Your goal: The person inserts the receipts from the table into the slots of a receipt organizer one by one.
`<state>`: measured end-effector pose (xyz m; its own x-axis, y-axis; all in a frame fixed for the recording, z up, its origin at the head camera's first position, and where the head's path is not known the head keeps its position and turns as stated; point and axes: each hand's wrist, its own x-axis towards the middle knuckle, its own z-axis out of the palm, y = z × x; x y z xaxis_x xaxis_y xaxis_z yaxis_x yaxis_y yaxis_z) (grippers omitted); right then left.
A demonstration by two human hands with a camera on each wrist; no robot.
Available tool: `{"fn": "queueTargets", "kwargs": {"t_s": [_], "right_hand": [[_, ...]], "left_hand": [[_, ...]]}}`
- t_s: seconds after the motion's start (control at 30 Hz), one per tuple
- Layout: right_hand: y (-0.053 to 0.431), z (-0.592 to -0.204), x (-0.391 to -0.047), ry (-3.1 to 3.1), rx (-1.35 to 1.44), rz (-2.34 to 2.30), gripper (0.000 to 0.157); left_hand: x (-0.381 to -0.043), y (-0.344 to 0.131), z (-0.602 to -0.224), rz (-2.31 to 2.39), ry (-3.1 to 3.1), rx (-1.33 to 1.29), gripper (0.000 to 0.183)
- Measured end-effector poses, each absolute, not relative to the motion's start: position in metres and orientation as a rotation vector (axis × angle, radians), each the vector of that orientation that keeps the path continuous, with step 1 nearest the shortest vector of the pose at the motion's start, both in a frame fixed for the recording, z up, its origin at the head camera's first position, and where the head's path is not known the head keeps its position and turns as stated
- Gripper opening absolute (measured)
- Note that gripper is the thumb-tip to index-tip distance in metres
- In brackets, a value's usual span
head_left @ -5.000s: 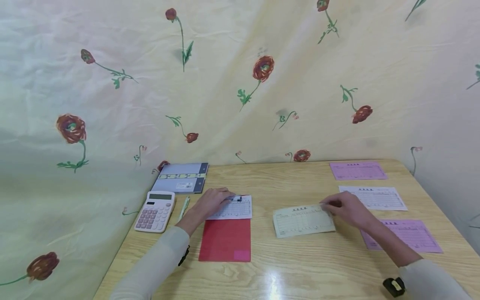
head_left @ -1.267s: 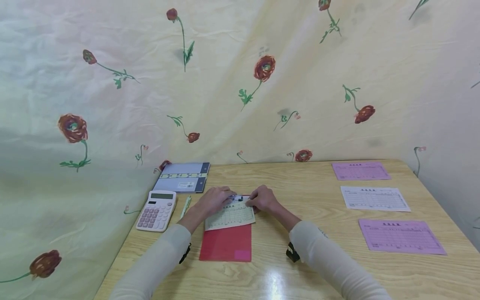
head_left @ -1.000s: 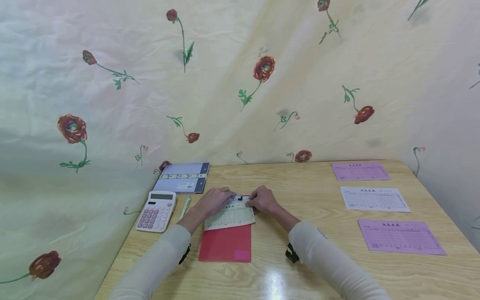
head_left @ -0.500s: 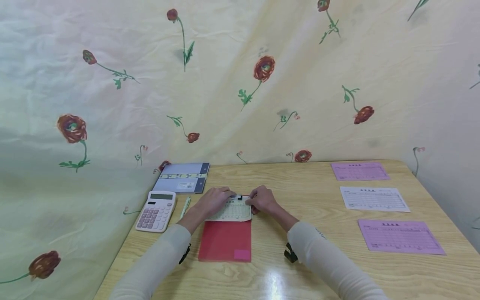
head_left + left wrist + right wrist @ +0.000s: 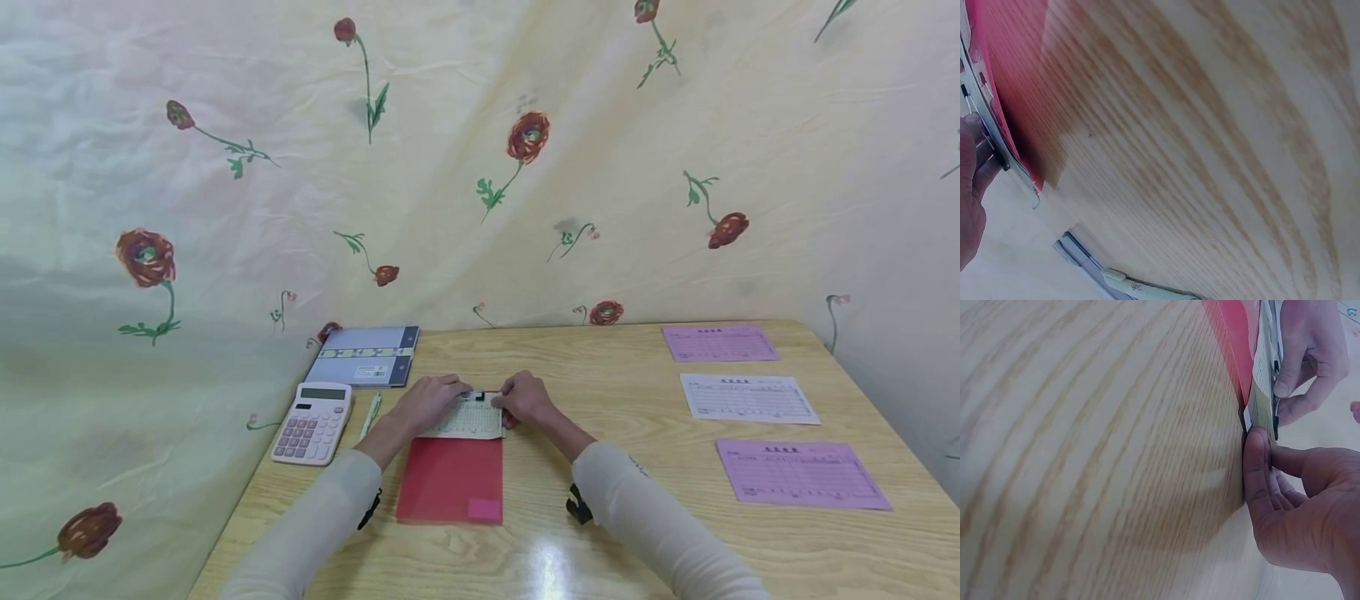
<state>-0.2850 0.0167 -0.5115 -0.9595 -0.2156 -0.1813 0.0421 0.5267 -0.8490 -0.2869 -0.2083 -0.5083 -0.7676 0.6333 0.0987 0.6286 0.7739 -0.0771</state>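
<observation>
In the head view a red file folder lies on the table with a metal clip at its top edge. A pale green printed slip lies over the folder's upper part, under the clip; white paper shows at its right edge. My left hand is at the clip, its thumb pressing it and fingers curled, as the right wrist view shows. My right hand pinches the slip's upper right corner between thumb and fingers. How far the slip goes under the clip is hidden.
Pink slips and a white slip lie spread at the right. To the left are a calculator, a pen and a blue-grey notebook. A flowered cloth hangs behind the table.
My right hand has brought the green slip from mid-table leftward to the folder. The slip has straightened and shifted up toward the clip. My left hand stays at the clip.
</observation>
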Motion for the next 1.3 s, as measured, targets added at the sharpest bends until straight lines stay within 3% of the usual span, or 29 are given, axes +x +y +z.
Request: {"fn": "queueTargets", "kwargs": {"t_s": [1.3], "right_hand": [[0.0174, -0.5094, -0.2917, 2.414, -0.104, -1.411, 0.016]], "left_hand": [[-0.2859, -0.2074, -0.5068, 0.032, -2.901, -0.987, 0.032]]}}
